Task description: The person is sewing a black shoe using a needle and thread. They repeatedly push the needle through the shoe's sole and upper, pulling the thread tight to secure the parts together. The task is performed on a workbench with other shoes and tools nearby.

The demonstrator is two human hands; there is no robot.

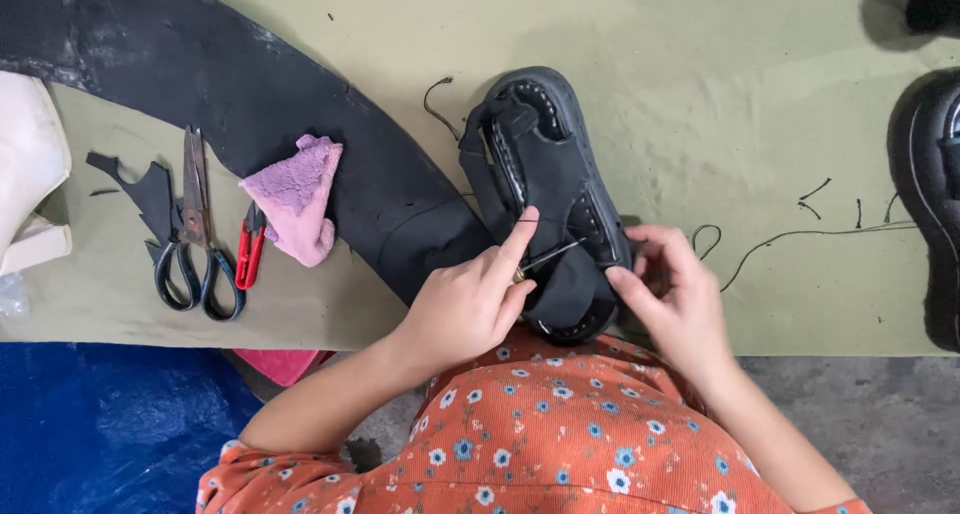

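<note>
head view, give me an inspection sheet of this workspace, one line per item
surface: olive cloth over the bench, with a long black sheet lying across it
job's things: black sandal with a thin needle at its strap
clutter: scissors, red snips, pink cloth, black scraps
grippers: left hand pinches the needle; right hand steadies the sandal's edge
cables: nothing seen; only loose black thread
surroundings: another black shoe at right, blue sheet and grey floor below
</note>
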